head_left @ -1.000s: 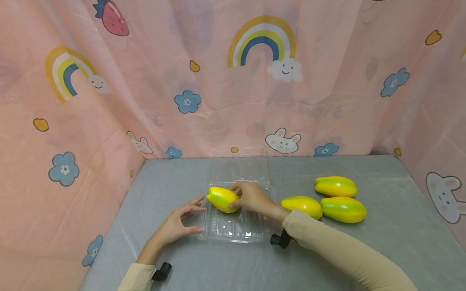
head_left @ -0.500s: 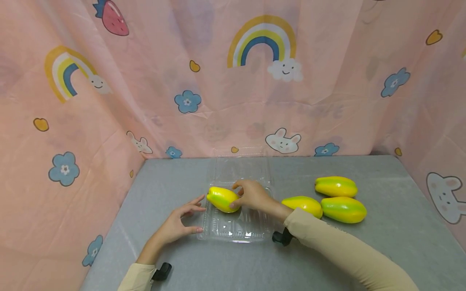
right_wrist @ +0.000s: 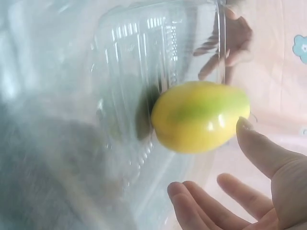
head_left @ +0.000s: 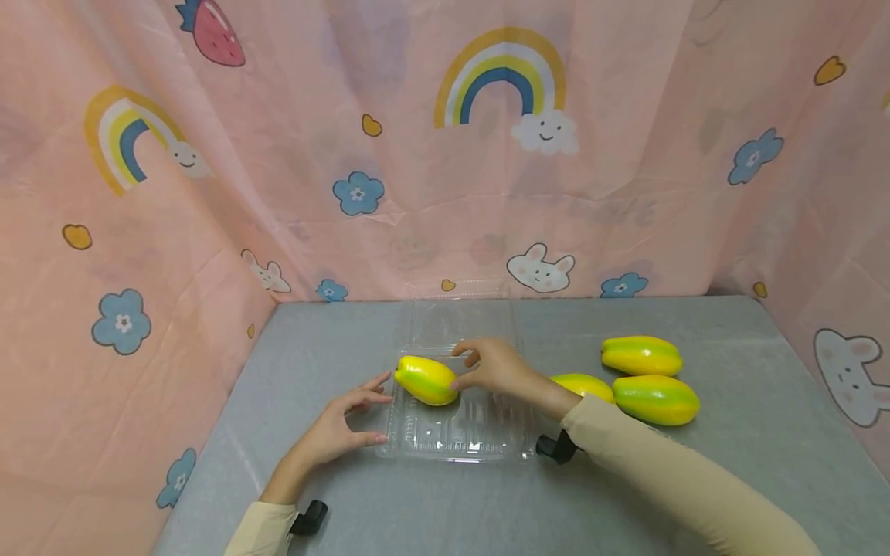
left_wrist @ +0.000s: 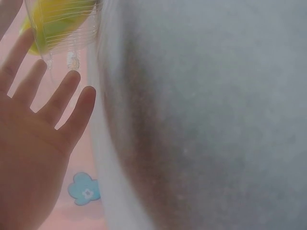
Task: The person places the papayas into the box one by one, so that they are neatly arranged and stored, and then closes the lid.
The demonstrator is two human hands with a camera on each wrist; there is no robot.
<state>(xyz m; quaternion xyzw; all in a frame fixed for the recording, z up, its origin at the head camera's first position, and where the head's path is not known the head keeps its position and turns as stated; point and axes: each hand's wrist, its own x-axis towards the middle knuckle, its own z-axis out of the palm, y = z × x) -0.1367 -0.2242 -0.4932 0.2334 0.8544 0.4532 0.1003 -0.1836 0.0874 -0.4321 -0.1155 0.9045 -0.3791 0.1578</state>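
Observation:
A yellow-green papaya (head_left: 426,381) lies in the back left part of a clear plastic clamshell box (head_left: 452,444), whose lid (head_left: 462,324) is folded back behind it. My right hand (head_left: 502,369) is just right of the papaya, fingers parted from it and the thumb tip right at its end. In the right wrist view the papaya (right_wrist: 199,117) sits beyond the spread thumb and fingers. My left hand (head_left: 341,425) is at the box's left side with fingers spread. Seen from the left wrist, that palm (left_wrist: 33,148) holds nothing, its fingertips near the ribbed wall.
To the right of the box, three more papayas lie on the grey table (head_left: 348,513): one at the back (head_left: 642,357), one at the front right (head_left: 657,400) and one partly behind the right forearm (head_left: 582,388). A pink printed curtain (head_left: 431,232) encloses the back and sides.
My right hand has let go of the papaya and drawn back a little to the right, its fingers lifting off. The papaya and left hand have stayed in place.

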